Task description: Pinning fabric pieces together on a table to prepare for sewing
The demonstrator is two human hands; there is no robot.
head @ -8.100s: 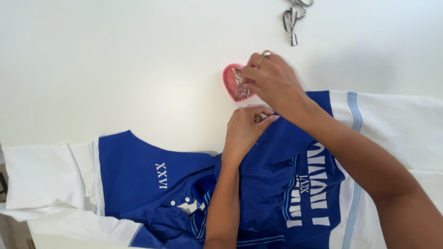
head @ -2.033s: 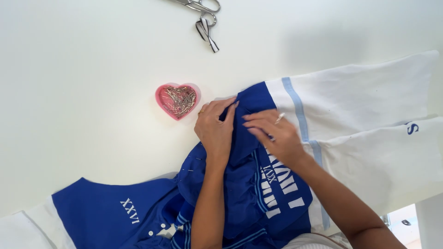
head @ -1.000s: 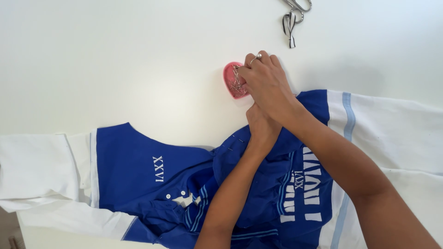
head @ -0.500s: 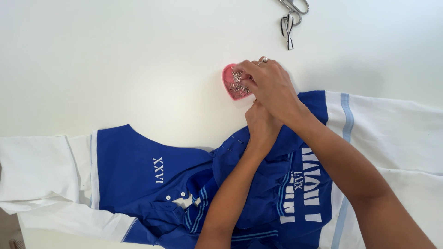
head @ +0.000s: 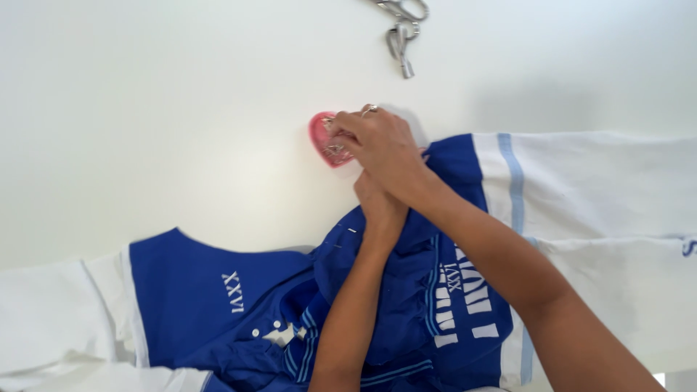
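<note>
A blue and white garment (head: 189,297) with white lettering lies spread on a white table (head: 145,109). My left hand (head: 379,210) rests on a folded blue edge near the garment's top, pinching the fabric; my right hand largely covers it. My right hand (head: 381,149), with a ring on one finger, crosses above it, and its fingertips dip into a small pink heart-shaped dish (head: 319,138) holding metal pins. Whether a pin is between the fingers is hidden. A pin sticks in the blue fold (head: 347,231) just left of my left wrist.
Metal scissors (head: 401,29) lie at the table's far edge, above the dish. The garment's white sleeve with a pale blue stripe (head: 610,189) stretches to the right, and another white sleeve (head: 51,319) lies at the lower left.
Two seconds ago my right hand was at the blue fold beside my left hand; it has since moved up to the pink dish and stays there. My left hand keeps its place on the fabric.
</note>
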